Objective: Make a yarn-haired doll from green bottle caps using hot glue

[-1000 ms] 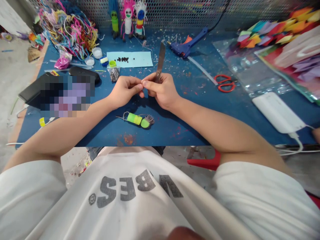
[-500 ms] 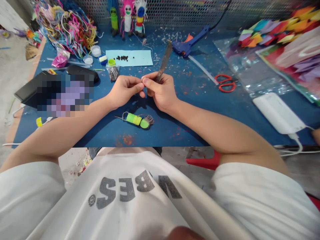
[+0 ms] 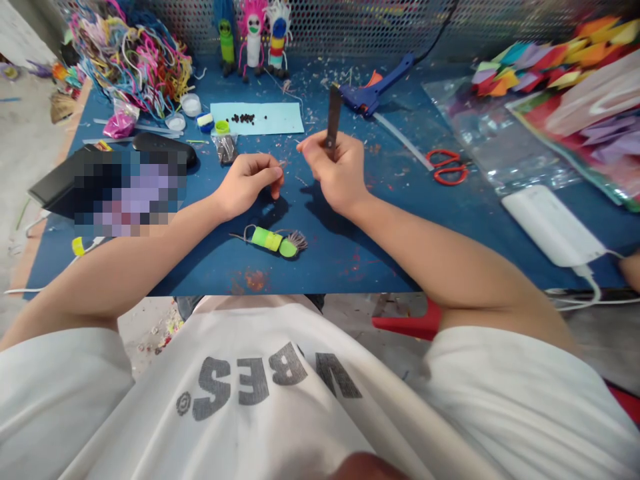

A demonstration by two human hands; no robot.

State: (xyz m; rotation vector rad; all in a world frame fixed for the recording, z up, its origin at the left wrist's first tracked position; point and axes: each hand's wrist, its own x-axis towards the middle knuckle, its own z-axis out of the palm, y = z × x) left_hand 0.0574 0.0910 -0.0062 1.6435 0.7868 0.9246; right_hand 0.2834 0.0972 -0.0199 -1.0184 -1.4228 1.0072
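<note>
My right hand (image 3: 337, 170) is closed around a flat, dark metal strip like a blade (image 3: 333, 120), held upright above the table. A pale, thin bit shows at its fingertips, too small to name. Apart from it, my left hand (image 3: 253, 183) pinches thumb against fingers; a tiny pale end by the fingertips cannot be made out. Below the hands lies a small green and yellow doll (image 3: 267, 239) with grey yarn hair and a grey string at its other end.
Behind the hands are a light-blue card (image 3: 280, 118) with black beads, a blue glue gun (image 3: 370, 93) and red-handled scissors (image 3: 447, 167). A yarn heap (image 3: 135, 60), several finished dolls (image 3: 253, 40), a white power bank (image 3: 553, 223) and folded paper pieces (image 3: 540, 63) lie around.
My hands, whose fingertips met before, have come apart. The right hand moved right and turned, bringing the metal strip more upright. The doll has stayed in place.
</note>
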